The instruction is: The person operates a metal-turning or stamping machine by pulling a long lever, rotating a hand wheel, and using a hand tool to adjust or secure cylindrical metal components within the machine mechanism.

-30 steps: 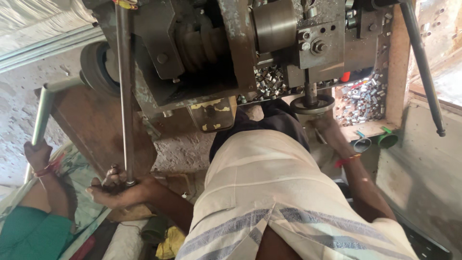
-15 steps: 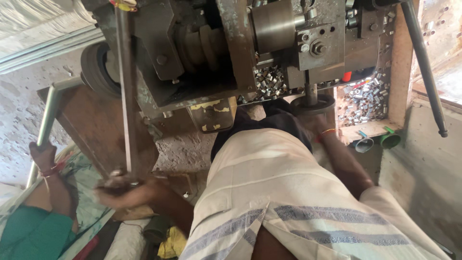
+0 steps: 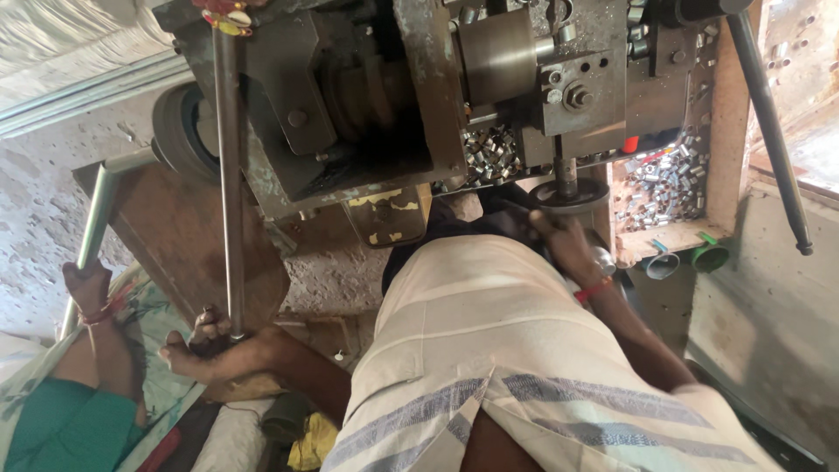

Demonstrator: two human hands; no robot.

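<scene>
The left hand [image 3: 205,348] is wrapped around the bottom end of a long steel lever [image 3: 229,175], fingers curled shut on the bar, with the forearm reaching in low from the body. Just left of that hand there is little room: a brown slanted board [image 3: 188,240] stands right behind the lever, and another person's hand [image 3: 86,284], with a red thread at the wrist, grips a second grey pipe [image 3: 92,236] close by. Below the left hand the floor is crowded with cloth and a yellow rag [image 3: 310,441].

The right hand [image 3: 564,245] is stretched forward past the striped cloth at the waist, its wrist wearing a red band, and rests against a small round handwheel [image 3: 570,194] under the machine [image 3: 419,96]. The picture is blurred there, so I cannot tell whether its fingers are closed on the wheel or only pressed to it. Just right of this hand sits a wooden tray [image 3: 669,240] holding a heap of small shiny metal sleeves [image 3: 660,188]; its front edge is close to the knuckles. Farther right a dark rod [image 3: 769,131] slants down along a rough concrete wall [image 3: 769,297], leaving a narrow gap. Above both hands the grimy machine body overhangs, with more sleeves [image 3: 489,153] lying in it.
</scene>
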